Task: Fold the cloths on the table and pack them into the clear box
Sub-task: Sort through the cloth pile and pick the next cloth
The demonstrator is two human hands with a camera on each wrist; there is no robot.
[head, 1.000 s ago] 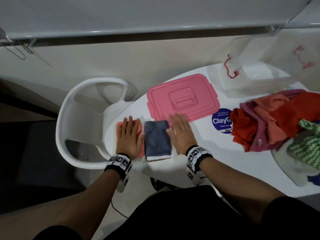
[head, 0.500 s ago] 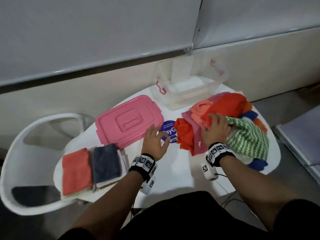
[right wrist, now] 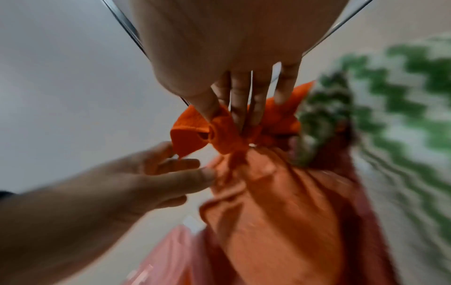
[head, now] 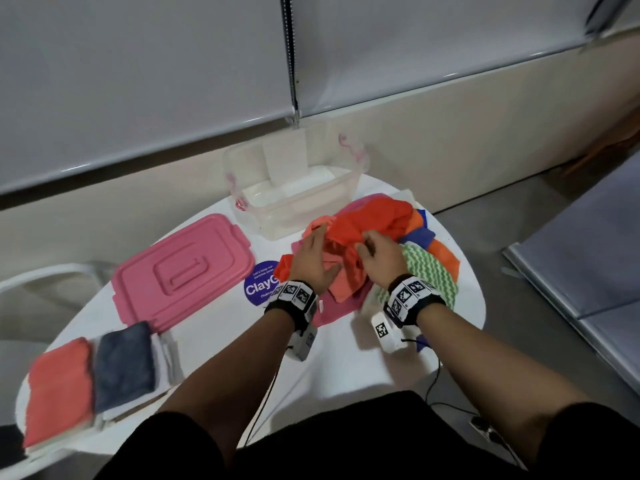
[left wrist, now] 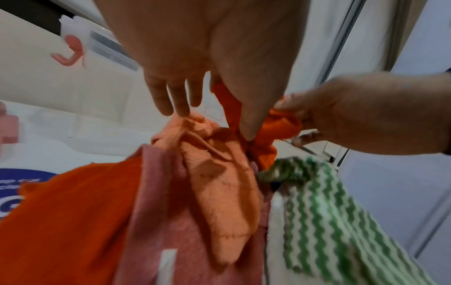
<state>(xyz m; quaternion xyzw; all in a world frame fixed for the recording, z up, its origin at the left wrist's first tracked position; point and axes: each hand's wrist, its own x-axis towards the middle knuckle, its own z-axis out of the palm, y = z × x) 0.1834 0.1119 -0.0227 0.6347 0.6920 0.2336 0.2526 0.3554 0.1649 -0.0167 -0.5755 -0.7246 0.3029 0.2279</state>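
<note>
Both hands pinch a crumpled orange cloth (head: 375, 218) (soft, fleecy pile)

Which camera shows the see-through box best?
The head view: the whole clear box stands open at the table's far edge. The left wrist view catches only a wall and a pink latch; the right wrist view shows none of it.

Both bare forearms wear black wristbands (head: 414, 299) with white square-code tags; a white coded camera block (head: 384, 332) hangs under each, trailing thin black cable. Black clothing.
</note>
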